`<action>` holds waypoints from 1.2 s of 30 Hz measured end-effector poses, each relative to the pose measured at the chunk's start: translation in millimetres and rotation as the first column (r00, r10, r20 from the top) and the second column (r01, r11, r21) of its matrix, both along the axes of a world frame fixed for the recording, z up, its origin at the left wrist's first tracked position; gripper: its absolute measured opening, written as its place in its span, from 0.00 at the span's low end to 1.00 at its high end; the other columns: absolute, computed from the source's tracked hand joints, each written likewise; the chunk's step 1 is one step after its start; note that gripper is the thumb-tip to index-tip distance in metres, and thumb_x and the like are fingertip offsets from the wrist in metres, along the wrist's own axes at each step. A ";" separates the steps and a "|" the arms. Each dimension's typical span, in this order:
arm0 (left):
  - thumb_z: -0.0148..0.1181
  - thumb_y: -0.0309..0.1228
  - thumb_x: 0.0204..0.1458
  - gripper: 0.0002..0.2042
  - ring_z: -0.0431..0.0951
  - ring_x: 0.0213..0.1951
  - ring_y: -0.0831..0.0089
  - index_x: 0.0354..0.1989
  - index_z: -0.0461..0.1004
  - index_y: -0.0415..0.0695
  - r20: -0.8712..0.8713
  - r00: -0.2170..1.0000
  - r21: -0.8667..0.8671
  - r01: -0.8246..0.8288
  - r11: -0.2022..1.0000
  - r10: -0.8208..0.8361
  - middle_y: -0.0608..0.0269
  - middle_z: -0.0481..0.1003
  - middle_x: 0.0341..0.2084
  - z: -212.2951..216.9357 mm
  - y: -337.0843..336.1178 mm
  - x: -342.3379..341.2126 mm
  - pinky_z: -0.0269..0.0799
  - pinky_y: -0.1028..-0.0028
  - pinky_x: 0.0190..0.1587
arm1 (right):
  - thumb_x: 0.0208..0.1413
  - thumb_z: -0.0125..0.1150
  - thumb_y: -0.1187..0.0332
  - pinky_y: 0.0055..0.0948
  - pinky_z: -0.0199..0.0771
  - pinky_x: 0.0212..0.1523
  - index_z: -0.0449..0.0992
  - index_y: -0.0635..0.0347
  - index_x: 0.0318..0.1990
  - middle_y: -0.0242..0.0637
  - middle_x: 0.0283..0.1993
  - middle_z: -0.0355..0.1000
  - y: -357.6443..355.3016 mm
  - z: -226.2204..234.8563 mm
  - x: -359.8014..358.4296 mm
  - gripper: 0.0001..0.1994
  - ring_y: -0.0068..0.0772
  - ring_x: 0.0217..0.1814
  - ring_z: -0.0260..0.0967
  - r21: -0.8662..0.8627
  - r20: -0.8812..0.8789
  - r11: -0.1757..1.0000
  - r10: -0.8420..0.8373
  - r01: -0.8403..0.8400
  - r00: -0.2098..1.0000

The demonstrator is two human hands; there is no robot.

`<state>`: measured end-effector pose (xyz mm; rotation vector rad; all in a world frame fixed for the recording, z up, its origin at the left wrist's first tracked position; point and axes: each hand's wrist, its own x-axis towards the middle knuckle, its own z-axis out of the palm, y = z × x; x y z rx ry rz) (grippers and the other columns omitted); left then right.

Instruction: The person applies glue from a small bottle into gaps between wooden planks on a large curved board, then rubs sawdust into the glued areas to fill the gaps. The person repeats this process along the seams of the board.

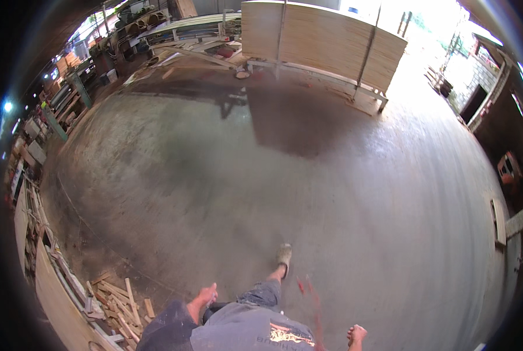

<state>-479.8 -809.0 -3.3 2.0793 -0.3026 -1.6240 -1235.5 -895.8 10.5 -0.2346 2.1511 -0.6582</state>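
My left hand (206, 294) hangs in front of my body at the lower middle, its fingers curled in and no object showing in them. My right hand (356, 334) is out at the lower right, closed in a loose fist with nothing visible inside. Neither hand touches anything. One foot (283, 255) in a light shoe is stretched forward on the concrete floor (214, 193). Between that foot and my right hand, red marks (311, 298) run along the floor. Nearest to my left hand lies a pile of wood offcuts (121, 307).
Ahead stands a large stack of wooden sheets (325, 35) on a low frame (308, 70). Boards and scraps (203, 47) lie left of it. Planks and panels (51, 281) line the left edge. At the right, a wooden board (499, 222) lies near the wall.
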 end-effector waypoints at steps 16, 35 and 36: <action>0.51 0.66 0.70 0.33 0.70 0.19 0.76 0.30 0.76 0.45 -0.063 0.997 -0.370 -0.071 0.926 0.051 0.68 0.72 0.19 48.0 -870.4 109.4 0.70 0.70 0.25 | 0.64 0.59 0.67 0.39 0.72 0.20 0.78 0.59 0.28 0.39 0.25 0.76 -713.6 -33.3 231.7 0.11 0.36 0.21 0.73 0.058 0.346 0.761 0.592 -0.647 0.728; 0.44 0.70 0.70 0.35 0.74 0.22 0.72 0.31 0.79 0.50 -0.009 0.737 0.107 -0.671 0.733 0.676 0.66 0.75 0.20 -42.2 -1367.0 412.3 0.71 0.66 0.25 | 0.66 0.61 0.62 0.35 0.79 0.34 0.87 0.63 0.38 0.35 0.28 0.82 -1931.7 54.4 817.0 0.15 0.26 0.29 0.79 -0.428 -0.286 0.391 0.797 -0.815 0.532; 0.46 0.69 0.70 0.33 0.76 0.26 0.71 0.29 0.76 0.51 0.011 0.695 0.053 -0.718 0.694 0.719 0.67 0.75 0.21 -58.0 -1400.8 445.7 0.72 0.66 0.28 | 0.67 0.60 0.64 0.32 0.79 0.35 0.88 0.63 0.41 0.34 0.29 0.82 -1955.5 50.2 861.7 0.14 0.25 0.30 0.80 -0.476 -0.221 0.429 0.786 -0.767 0.577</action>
